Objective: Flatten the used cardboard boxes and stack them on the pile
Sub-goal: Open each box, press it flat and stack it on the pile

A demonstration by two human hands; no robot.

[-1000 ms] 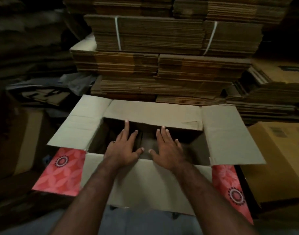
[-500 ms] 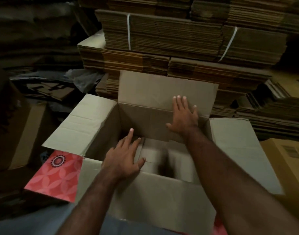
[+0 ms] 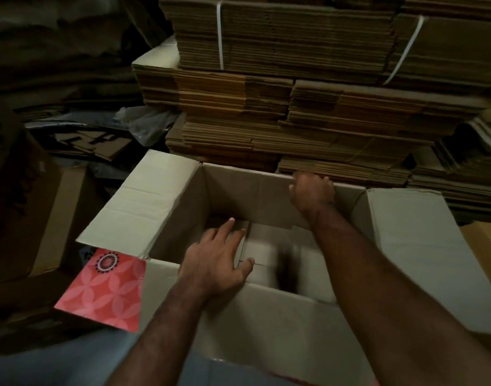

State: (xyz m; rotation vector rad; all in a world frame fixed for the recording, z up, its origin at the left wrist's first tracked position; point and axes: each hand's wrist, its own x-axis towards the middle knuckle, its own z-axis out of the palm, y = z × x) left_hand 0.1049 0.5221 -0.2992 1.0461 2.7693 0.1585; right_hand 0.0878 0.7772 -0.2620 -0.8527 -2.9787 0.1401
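Observation:
An open cardboard box (image 3: pixel 166 207) stands in front of me, pale inside and red patterned outside, with its side flaps spread out. My left hand (image 3: pixel 215 260) rests with spread fingers on the near wall's top edge, fingertips reaching into the box. My right hand (image 3: pixel 312 192) is at the far wall's rim, fingers curled over its top edge where the far flap has folded outward. Behind the box rises the pile of flattened cardboard (image 3: pixel 294 115), several bundles tied with white straps.
More flattened stacks (image 3: pixel 458 174) lie at the right. A brown box (image 3: pixel 52 218) stands at the left, with loose cardboard scraps and a plastic sheet (image 3: pixel 147 123) behind it. Another brown box edge (image 3: pixel 483 243) shows at the far right.
My right hand went from the near edge to the far flap, pushed it up and then over outward, and now curls over the far rim. My left hand stayed on the near wall.

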